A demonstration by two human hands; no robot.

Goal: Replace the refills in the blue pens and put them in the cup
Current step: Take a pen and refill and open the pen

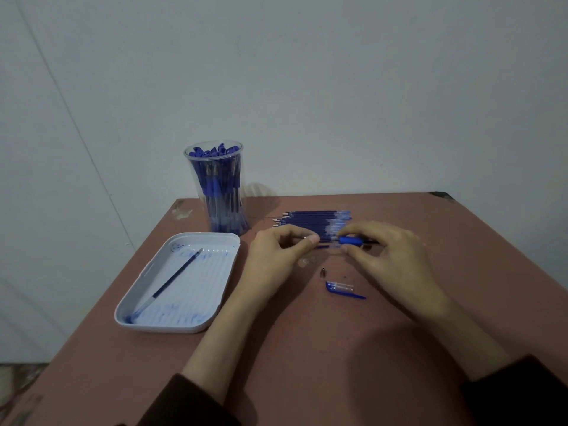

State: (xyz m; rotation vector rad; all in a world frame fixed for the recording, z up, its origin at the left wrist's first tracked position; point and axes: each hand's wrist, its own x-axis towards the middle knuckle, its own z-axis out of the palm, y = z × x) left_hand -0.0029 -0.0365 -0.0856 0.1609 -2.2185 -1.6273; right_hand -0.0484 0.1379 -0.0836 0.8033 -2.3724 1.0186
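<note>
The open pen (329, 241) is held just above the worktop (307, 348), the left hand (276, 256) pinching one end and the right hand (390, 259) pinching its blue grip. A crooked push could bend the thin refill, and a wrist could knock the tiny metal tip (323, 273) away. I count one pen, one metal tip, one cap (341, 287), one used refill (176, 276) in one tray (147, 325), one full cup (215, 189), and new refills (310, 219) too close together to count.

I see a reddish-brown counter (307, 348), scuffed at its far corners. At its far left stands a clear cup (193, 170) packed with blue pens (219, 192). Just in front of the cup lies a white tray (159, 329). A row of refills (310, 218) lies at the far middle. Nearer me lie a small metal tip (323, 273) and a blue cap (342, 289), close together.
</note>
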